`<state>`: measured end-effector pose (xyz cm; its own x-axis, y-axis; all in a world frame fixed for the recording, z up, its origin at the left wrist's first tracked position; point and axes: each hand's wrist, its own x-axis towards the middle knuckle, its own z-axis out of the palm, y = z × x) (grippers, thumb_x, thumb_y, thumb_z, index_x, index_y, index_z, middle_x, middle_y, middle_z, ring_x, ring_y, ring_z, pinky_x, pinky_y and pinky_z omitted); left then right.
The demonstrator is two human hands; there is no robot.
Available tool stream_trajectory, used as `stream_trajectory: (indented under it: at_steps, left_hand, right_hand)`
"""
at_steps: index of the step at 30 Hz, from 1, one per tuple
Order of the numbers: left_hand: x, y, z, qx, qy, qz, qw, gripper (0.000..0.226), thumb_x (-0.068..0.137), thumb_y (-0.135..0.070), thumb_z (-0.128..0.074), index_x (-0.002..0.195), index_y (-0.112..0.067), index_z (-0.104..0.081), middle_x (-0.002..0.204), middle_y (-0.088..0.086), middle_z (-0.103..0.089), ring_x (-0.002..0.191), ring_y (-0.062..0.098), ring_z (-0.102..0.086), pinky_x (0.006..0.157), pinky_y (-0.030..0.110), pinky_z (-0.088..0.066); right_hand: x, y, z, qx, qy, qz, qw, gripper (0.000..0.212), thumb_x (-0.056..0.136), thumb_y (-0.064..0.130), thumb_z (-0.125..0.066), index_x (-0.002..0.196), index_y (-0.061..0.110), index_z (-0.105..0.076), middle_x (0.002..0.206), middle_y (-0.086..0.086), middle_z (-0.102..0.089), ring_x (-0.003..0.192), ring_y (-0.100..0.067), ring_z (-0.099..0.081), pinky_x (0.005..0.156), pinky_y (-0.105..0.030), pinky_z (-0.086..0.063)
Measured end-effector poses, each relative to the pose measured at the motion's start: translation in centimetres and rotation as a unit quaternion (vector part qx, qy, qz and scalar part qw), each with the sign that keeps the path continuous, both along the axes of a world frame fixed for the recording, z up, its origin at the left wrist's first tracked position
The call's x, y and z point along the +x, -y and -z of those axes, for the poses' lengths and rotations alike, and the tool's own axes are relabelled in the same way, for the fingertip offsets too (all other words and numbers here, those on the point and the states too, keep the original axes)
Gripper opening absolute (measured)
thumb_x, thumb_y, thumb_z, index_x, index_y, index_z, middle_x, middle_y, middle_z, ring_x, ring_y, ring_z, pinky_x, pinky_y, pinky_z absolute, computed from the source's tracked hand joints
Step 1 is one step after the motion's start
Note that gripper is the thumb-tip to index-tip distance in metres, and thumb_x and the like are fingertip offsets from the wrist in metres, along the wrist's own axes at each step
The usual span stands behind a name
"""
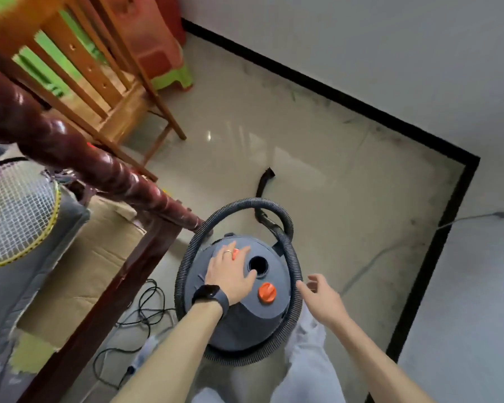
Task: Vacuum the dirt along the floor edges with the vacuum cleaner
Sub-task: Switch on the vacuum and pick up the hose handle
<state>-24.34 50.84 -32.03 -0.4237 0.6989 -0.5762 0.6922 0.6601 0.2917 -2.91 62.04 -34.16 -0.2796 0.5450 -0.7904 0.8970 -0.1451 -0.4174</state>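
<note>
A grey drum vacuum cleaner [245, 318] stands on the tiled floor right below me, with an orange knob [267, 292] and a round hole [258, 264] on its lid. Its ribbed grey hose [291, 257] loops around the drum, and the black nozzle [266, 177] lies on the floor beyond. My left hand [230, 270] rests flat on the lid, fingers straight, partly covering an orange button. My right hand [317, 295] hovers beside the hose at the drum's right, fingers loosely spread, holding nothing. Dark dirt [370, 129] streaks the floor along the black skirting [332, 93].
A dark wooden rail [70, 149] crosses at the left, over a cardboard box [99, 266] and a racket [15, 213]. A wooden chair [99, 82] and stacked plastic stools [157, 53] stand at the back left. Black cable [146, 312] lies coiled left of the drum. White walls meet at the right corner.
</note>
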Motion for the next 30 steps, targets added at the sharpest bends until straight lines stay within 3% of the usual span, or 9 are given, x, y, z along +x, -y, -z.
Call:
stream_trajectory:
  at_steps: [5,8,13,18,20,23,24,27,30]
  left_hand:
    - [1.3,-2.0,5.9,-0.121,0.005,-0.049,0.991,0.079,0.086,-0.069,-0.045,0.153,-0.048,-0.008,0.163,-0.003,0.018,0.148,0.035,0.017,0.115,0.063,-0.002]
    - [2.2,-1.8,8.3,-0.160,0.017,-0.076,0.984,0.086,0.082,-0.072,-0.051,0.152,-0.050,-0.007,0.159,-0.007,0.031,0.146,0.038,0.022,0.113,0.067,-0.007]
    - [3.1,-2.0,9.8,-0.129,0.002,-0.137,0.982,0.086,0.085,-0.053,-0.067,0.153,-0.049,-0.015,0.159,-0.011,0.030,0.145,0.035,0.027,0.118,0.059,-0.015]
    - [3.0,-2.0,9.8,-0.127,0.002,-0.143,0.982,0.087,0.084,-0.051,-0.070,0.152,-0.048,-0.016,0.160,-0.010,0.027,0.145,0.033,0.028,0.118,0.059,-0.015]
    - [3.0,-2.0,9.8,-0.125,-0.002,-0.141,0.982,0.088,0.083,-0.051,-0.070,0.153,-0.047,-0.015,0.161,-0.009,0.026,0.145,0.034,0.027,0.118,0.060,-0.014]
    - [3.0,-1.8,9.9,-0.120,-0.004,-0.139,0.983,0.087,0.084,-0.052,-0.069,0.153,-0.046,-0.017,0.161,-0.009,0.026,0.145,0.034,0.026,0.117,0.060,-0.015]
    - [3.0,-1.7,10.0,-0.116,-0.007,-0.138,0.984,0.087,0.084,-0.052,-0.069,0.153,-0.046,-0.017,0.161,-0.008,0.026,0.145,0.034,0.026,0.117,0.060,-0.016]
    - [3.0,-1.5,10.2,-0.115,-0.012,-0.129,0.985,0.086,0.085,-0.052,-0.069,0.153,-0.045,-0.017,0.161,-0.007,0.025,0.146,0.036,0.024,0.117,0.061,-0.016]
    - [3.2,-1.5,10.3,-0.109,-0.007,-0.131,0.985,0.083,0.086,-0.049,-0.068,0.153,-0.045,-0.019,0.162,-0.005,0.024,0.146,0.037,0.023,0.117,0.061,-0.015]
  right_hand:
    - [-3.8,-8.4,7.7,-0.072,0.055,-0.011,0.996,0.075,0.100,0.061,-0.051,0.152,0.009,-0.041,0.151,-0.011,-0.055,0.138,-0.031,-0.053,0.106,-0.032,-0.039]
    - [-5.6,-10.9,11.6,-0.112,0.060,0.013,0.992,0.083,0.099,0.061,-0.054,0.156,0.004,-0.033,0.155,-0.017,-0.049,0.142,-0.034,-0.049,0.112,-0.036,-0.036]
    - [-6.5,-10.1,16.6,-0.187,0.071,0.014,0.980,0.092,0.100,0.054,-0.062,0.161,0.003,-0.016,0.160,-0.021,-0.040,0.144,-0.036,-0.044,0.117,-0.041,-0.035]
    - [-6.3,-8.6,19.2,-0.184,0.077,0.012,0.980,0.087,0.095,0.048,-0.071,0.155,0.003,-0.027,0.144,-0.021,-0.054,0.132,-0.038,-0.054,0.112,-0.049,-0.045]
    - [-6.0,-8.2,19.3,-0.163,0.082,0.000,0.983,0.080,0.095,0.039,-0.073,0.153,0.003,-0.032,0.134,-0.019,-0.060,0.122,-0.036,-0.061,0.102,-0.045,-0.052]
    - [-5.9,-8.4,17.8,-0.197,0.054,0.035,0.978,0.049,0.092,0.022,-0.074,0.131,0.005,-0.051,0.098,-0.009,-0.066,0.076,-0.022,-0.068,0.054,-0.028,-0.056]
    - [-5.9,-8.4,17.4,-0.201,0.043,0.042,0.978,0.042,0.089,0.018,-0.074,0.124,0.006,-0.053,0.092,-0.009,-0.066,0.069,-0.019,-0.066,0.048,-0.025,-0.053]
    - [-5.8,-7.9,15.5,-0.211,0.009,0.049,0.976,0.034,0.082,0.011,-0.076,0.108,0.005,-0.056,0.085,-0.011,-0.066,0.064,-0.021,-0.065,0.055,-0.030,-0.056]
    - [-4.8,-7.0,13.7,-0.227,-0.009,0.066,0.972,0.029,0.081,0.008,-0.076,0.102,0.007,-0.055,0.075,-0.009,-0.065,0.056,-0.019,-0.063,0.046,-0.026,-0.049]
